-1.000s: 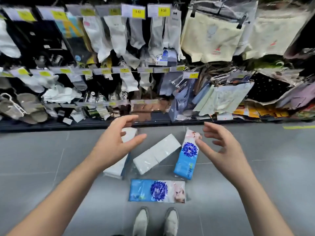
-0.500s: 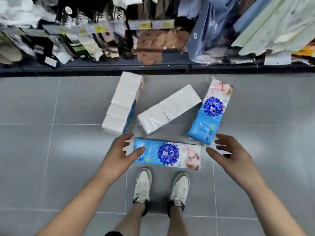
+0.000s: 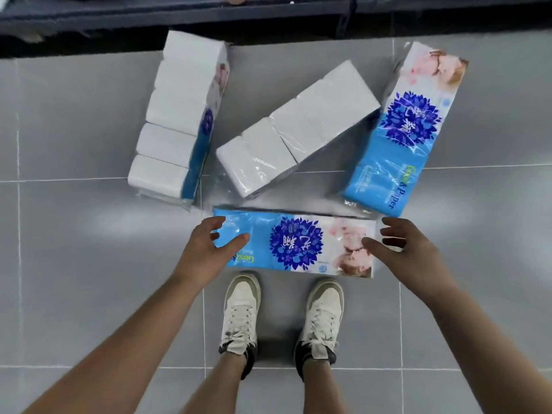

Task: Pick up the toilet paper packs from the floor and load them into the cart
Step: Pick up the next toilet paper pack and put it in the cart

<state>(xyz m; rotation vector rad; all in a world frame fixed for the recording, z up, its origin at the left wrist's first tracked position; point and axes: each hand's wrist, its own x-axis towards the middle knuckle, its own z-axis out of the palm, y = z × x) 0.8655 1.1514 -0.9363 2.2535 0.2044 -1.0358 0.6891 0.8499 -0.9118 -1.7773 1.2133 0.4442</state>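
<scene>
Several toilet paper packs lie on the grey tiled floor. The nearest pack [image 3: 294,243], blue and white with a dark blue flower print, lies crosswise just beyond my shoes. My left hand [image 3: 206,249] hovers spread over its left end, thumb and fingers apart. At the pack's right end my right hand [image 3: 409,249] is spread the same way. Neither hand grips it. Behind it lie a pack on its side at the left [image 3: 179,115], a white-faced pack slanted in the middle [image 3: 298,127] and a printed pack at the right [image 3: 409,127]. No cart is in view.
My two white shoes [image 3: 242,312] stand right behind the nearest pack. The dark base of a shop shelf [image 3: 268,13] runs along the far edge of the floor, just beyond the packs. Bare tiles spread to the left and right.
The view has tilted down and come closer to the floor. Both hands have dropped from the air to the two ends of the nearest pack.
</scene>
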